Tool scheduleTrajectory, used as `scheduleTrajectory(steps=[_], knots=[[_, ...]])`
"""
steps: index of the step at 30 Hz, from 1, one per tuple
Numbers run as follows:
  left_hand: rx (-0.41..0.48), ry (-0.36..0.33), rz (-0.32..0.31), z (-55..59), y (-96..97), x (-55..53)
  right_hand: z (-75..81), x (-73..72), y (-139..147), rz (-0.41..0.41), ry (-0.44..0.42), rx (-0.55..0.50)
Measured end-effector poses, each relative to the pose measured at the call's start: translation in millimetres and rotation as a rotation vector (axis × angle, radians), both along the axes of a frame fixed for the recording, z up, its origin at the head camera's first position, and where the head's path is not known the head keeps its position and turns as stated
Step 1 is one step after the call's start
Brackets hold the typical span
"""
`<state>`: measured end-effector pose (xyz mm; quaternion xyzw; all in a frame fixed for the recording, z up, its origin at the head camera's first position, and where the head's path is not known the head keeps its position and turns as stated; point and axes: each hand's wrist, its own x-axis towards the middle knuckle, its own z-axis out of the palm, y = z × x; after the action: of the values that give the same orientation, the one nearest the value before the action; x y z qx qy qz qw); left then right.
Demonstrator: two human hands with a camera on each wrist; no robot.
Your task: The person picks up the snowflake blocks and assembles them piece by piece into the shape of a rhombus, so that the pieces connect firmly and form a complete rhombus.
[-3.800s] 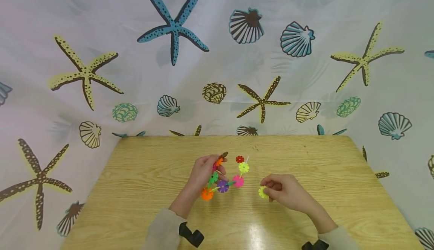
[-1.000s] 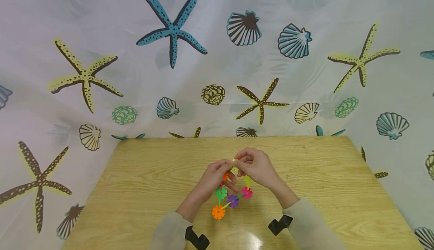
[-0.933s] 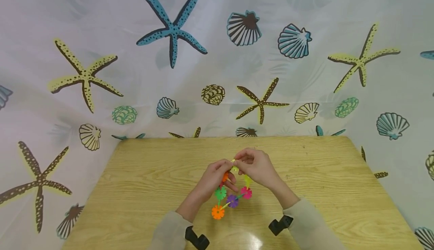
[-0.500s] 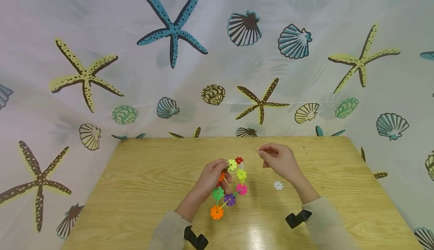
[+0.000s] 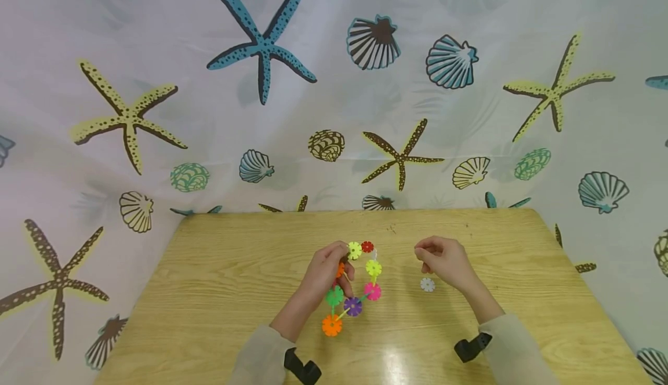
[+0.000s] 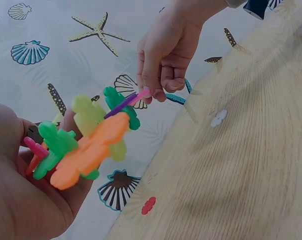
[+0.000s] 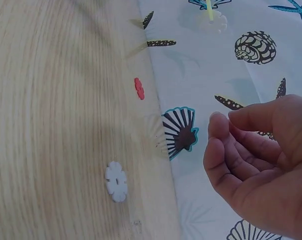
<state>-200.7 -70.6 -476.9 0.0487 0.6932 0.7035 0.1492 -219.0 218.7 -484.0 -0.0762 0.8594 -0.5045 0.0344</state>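
Observation:
My left hand [image 5: 319, 270] grips one end of a chain of interlocking flower-shaped plastic discs, held above the table. The chain curves round through an orange disc [image 5: 331, 325], a purple disc [image 5: 352, 307] and a pink disc [image 5: 373, 291]. A yellow disc [image 5: 355, 250] sits at the left fingertips; a brown piece [image 6: 34, 134] there is mostly hidden. My right hand [image 5: 445, 262] hovers to the right with loosely curled fingers and nothing between them. Below it on the table lies a white disc [image 5: 427, 284]. Past the chain lies a red disc [image 5: 367, 247].
The wooden table [image 5: 235, 269] has its far edge against a patterned curtain [image 5: 292, 118] with starfish and shells, which also hangs at both sides. A black strap mount [image 5: 472, 347] sits on the right wrist, another [image 5: 302, 367] on the left.
The yellow disc once in my right hand is now on the chain at my left fingertips. My right hand has let go and drawn away right. The white disc has come into view.

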Motion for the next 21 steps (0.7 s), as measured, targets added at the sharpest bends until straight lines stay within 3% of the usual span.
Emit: scheduleTrajectory(steps=[12,17,21], knots=[[0.019,0.026,0.046,1.5,0.5,-2.0,-19.2,4.7,7,0.013,-0.063,0.045],[0.032,0.024,0.075,2.7,0.3,-1.5,-24.6,6.7,9,0.029,-0.046,0.07],[0.038,0.023,0.086,3.3,-0.2,-1.2,-28.5,8.4,11,0.036,-0.021,0.152]])
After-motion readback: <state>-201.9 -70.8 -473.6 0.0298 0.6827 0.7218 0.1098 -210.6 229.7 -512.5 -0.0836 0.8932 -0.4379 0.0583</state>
